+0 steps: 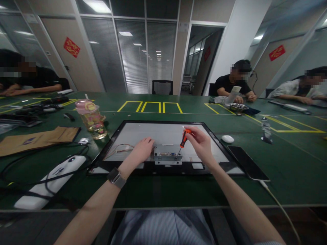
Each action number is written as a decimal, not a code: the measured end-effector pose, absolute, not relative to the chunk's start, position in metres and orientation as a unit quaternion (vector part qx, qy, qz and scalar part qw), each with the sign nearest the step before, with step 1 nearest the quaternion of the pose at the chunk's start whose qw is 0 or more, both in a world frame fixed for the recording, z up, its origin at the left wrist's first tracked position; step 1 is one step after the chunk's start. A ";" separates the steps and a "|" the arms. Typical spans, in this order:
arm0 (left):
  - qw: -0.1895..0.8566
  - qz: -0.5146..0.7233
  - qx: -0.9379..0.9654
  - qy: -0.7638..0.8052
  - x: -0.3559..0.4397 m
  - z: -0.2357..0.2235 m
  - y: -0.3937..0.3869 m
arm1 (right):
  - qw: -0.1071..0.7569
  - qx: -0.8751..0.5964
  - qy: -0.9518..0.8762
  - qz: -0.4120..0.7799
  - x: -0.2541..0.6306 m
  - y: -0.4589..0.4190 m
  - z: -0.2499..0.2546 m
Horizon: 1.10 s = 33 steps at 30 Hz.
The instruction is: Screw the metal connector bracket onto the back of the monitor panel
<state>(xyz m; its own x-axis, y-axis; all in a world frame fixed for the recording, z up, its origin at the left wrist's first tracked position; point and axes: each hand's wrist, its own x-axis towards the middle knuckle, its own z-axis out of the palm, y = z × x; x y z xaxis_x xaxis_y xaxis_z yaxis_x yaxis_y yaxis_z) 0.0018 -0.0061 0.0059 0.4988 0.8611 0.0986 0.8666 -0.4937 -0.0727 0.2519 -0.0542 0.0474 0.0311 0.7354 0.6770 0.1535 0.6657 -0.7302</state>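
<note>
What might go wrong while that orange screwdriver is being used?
The screwdriver in the right hand might slip off the metal box and scratch the panel under it. It might also poke the left hand, which is right beside the box.

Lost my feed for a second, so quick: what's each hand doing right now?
Left hand: at the metal bracket's left end; grip cannot be told.
Right hand: closed on the orange-and-black screwdriver.

On the bench [163, 192], from the panel [163, 129]: bottle [91, 120] at ten o'clock, mouse [228, 139] at three, phone [247, 162] at four, power strip [55, 180] at eight.
</note>
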 end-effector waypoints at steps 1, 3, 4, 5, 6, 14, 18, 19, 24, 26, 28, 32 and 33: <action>0.054 -0.026 -0.864 -0.501 0.002 0.006 -0.006 | 0.639 -0.342 -0.654 0.216 0.252 -0.053 0.047; 0.052 -0.027 -0.863 -0.502 0.001 0.005 -0.006 | 0.648 -0.341 -0.650 0.206 0.253 -0.049 0.045; 0.051 -0.028 -0.863 -0.501 0.001 0.005 -0.006 | 0.650 -0.338 -0.647 0.210 0.254 -0.048 0.044; 0.051 -0.028 -0.864 -0.500 0.001 0.006 -0.006 | 0.652 -0.335 -0.643 0.220 0.254 -0.047 0.043; 0.052 -0.028 -0.864 -0.499 0.001 0.006 -0.006 | 0.653 -0.332 -0.639 0.235 0.254 -0.046 0.042; 0.059 -0.027 -0.863 -0.501 0.001 0.004 -0.004 | 0.630 -0.259 -0.614 0.399 0.251 -0.049 0.047; 0.053 -0.029 -0.862 -0.503 0.001 0.003 -0.004 | 0.633 -0.263 -0.599 0.413 0.250 -0.050 0.048; 0.052 -0.031 -0.862 -0.502 0.001 0.003 -0.004 | 0.630 -0.266 -0.599 0.417 0.251 -0.050 0.048; 0.055 -0.035 -0.865 -0.498 0.001 0.004 -0.006 | 0.604 -0.265 -0.613 0.435 0.252 -0.050 0.049; 0.055 -0.035 -0.865 -0.498 0.001 0.004 -0.005 | 0.610 -0.252 -0.611 0.438 0.251 -0.051 0.050; 0.052 -0.035 -0.864 -0.500 0.001 0.003 -0.005 | 0.614 -0.242 -0.607 0.442 0.251 -0.051 0.051; 0.053 -0.026 -0.864 -0.501 0.001 0.004 -0.004 | 0.597 -0.259 -0.607 0.456 0.252 -0.051 0.050; 0.055 -0.024 -0.864 -0.501 0.001 0.004 -0.005 | 0.592 -0.263 -0.607 0.460 0.252 -0.051 0.050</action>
<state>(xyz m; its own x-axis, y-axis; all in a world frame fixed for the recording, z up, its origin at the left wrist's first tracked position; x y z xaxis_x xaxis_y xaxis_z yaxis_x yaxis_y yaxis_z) 0.0009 -0.0046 0.0038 0.4973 0.8622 0.0960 0.8675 -0.4924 -0.0709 0.2525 -0.0508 0.0498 -0.1609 0.8644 0.4764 -0.2247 0.4379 -0.8705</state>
